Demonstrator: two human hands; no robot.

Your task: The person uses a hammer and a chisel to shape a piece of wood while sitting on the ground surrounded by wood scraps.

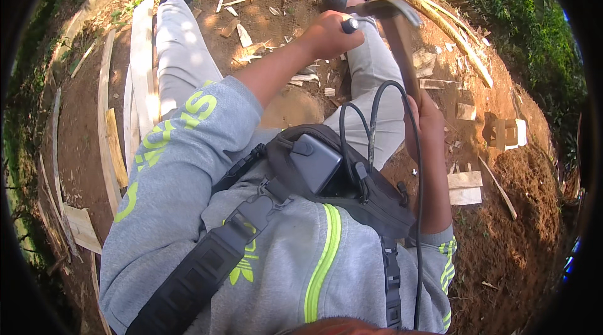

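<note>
In my right hand [429, 118] is the wooden handle of an adze-like tool [402, 49], its fingers wrapped low on it. The handle rises away from me to a curved grey metal head [402, 9] above my right shin. My left hand [334, 34] is closed in a fist just left of that head. From the fist a short dark rounded end [350, 25] sticks out; the rest of that thing is hidden, so its kind cannot be made out. I cannot tell whether it touches the metal.
A black bag [383, 203] with a grey device [314, 162] and looping black cables [372, 115] rests at my waist. Long planks [143, 65] lie beside my left leg. Wood blocks [465, 195] and chips [244, 35] are scattered on brown soil; a long pole [452, 30] crosses far right.
</note>
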